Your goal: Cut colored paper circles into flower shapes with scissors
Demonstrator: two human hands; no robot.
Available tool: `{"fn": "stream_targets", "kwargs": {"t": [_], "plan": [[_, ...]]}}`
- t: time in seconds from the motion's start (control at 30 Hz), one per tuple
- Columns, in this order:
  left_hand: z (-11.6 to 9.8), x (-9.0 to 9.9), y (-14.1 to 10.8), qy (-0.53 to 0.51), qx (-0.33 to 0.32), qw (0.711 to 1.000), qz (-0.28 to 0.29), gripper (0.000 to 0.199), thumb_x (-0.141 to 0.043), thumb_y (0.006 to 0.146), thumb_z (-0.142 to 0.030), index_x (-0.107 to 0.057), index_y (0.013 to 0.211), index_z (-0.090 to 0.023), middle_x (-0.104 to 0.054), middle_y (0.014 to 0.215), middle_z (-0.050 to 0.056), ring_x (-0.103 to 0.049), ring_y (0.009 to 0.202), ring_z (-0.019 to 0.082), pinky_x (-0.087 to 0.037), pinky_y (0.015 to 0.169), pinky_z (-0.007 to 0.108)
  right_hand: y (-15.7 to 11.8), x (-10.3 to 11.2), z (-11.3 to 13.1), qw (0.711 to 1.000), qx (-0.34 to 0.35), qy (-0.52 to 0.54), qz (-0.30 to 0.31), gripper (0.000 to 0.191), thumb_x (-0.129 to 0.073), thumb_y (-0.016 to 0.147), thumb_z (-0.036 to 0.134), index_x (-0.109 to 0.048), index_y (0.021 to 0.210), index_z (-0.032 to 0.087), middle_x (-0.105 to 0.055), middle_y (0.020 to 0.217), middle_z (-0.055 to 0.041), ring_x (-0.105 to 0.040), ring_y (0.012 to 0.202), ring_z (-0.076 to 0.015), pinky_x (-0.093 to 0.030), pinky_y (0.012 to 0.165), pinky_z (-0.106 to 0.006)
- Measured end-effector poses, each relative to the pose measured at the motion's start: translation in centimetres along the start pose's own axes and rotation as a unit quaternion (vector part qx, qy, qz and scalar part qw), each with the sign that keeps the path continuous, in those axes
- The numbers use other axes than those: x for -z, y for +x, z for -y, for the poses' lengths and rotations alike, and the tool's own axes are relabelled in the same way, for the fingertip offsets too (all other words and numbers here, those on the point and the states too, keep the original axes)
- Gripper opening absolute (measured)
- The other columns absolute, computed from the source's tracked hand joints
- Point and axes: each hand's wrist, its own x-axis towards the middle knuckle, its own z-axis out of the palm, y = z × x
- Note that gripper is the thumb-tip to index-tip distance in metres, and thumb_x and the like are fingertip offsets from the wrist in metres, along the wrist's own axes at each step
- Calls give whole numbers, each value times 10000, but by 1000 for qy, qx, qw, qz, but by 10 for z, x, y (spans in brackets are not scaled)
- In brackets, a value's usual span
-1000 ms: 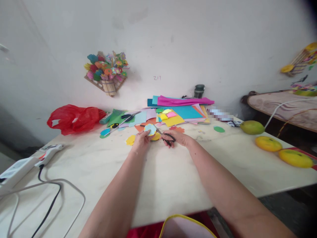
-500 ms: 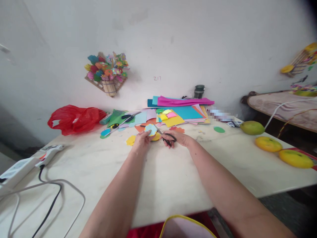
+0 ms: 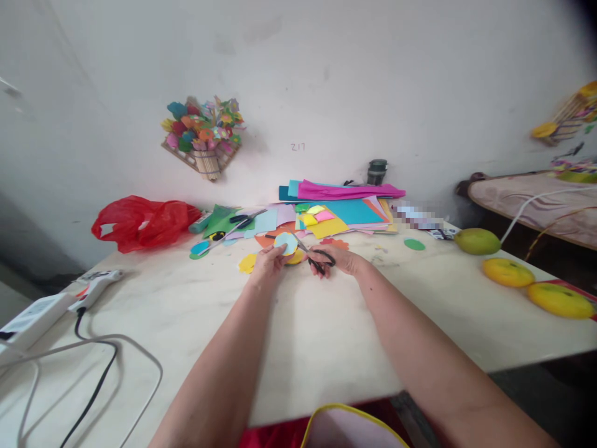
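Note:
My left hand (image 3: 267,261) pinches a light blue paper circle (image 3: 286,242) and holds it up over the pale table (image 3: 326,323). My right hand (image 3: 339,258) has its fingers through the black handles of a pair of scissors (image 3: 317,258), whose blades reach up to the circle's right edge. A yellow paper piece (image 3: 295,257) lies under the two hands, and a yellow flower cutout (image 3: 247,264) lies just left of my left hand.
A stack of coloured paper sheets (image 3: 345,208) and a second pair of scissors (image 3: 245,219) lie behind the hands. A red plastic bag (image 3: 140,222) sits far left, a power strip (image 3: 32,317) with cables near left, three mangoes (image 3: 508,272) at right.
Both hands stay in place with the circle and scissors; the circle has turned a little in my left hand. The view has shifted slightly.

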Motion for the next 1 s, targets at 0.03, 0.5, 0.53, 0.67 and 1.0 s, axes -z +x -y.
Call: {"fn": "stream_targets", "kwargs": {"t": [0.03, 0.5, 0.53, 0.67, 1.0], "plan": [[0, 0, 0, 1, -2, 1000, 1, 89, -659, 665, -37, -658, 752, -54, -705, 748, 100, -679, 676, 174, -576, 640, 257, 0, 0, 0, 1000, 0, -1, -3, 433, -524, 804, 564, -561, 908, 145, -630, 661, -24, -584, 488, -111, -400, 383, -191], [4, 3, 2, 3, -16, 1000, 10, 121, -711, 624, -64, -657, 731, -76, -710, 734, 99, -687, 688, 195, -574, 739, 319, -1, 0, -2, 1000, 7, -4, -10, 455, -521, 808, 564, -574, 935, 130, -623, 658, -27, -580, 492, -107, -399, 385, -184], [4, 3, 2, 1, -16, 1000, 9, 128, -713, 621, -64, -657, 735, -78, -710, 733, 97, -688, 695, 199, -574, 746, 326, 0, 0, -2, 1000, 8, -4, -11, 455, -520, 807, 565, -576, 933, 131, -622, 655, -25, -579, 488, -106, -398, 384, -185], [3, 2, 1, 3, -18, 1000, 9, 139, -711, 620, -66, -659, 748, -78, -711, 736, 92, -689, 707, 199, -573, 751, 328, 1, 1, -3, 1000, 8, -5, -11, 449, -508, 814, 565, -575, 943, 140, -616, 645, -14, -573, 482, -103, -389, 382, -182], [1, -1, -1, 9, -17, 1000, 1, 116, -700, 626, -51, -652, 728, -78, -703, 718, 86, -682, 677, 185, -572, 730, 312, 1, 1, -3, 1000, 10, -13, -9, 429, -494, 823, 571, -567, 895, 154, -592, 627, 3, -561, 477, -101, -390, 384, -187]]}}
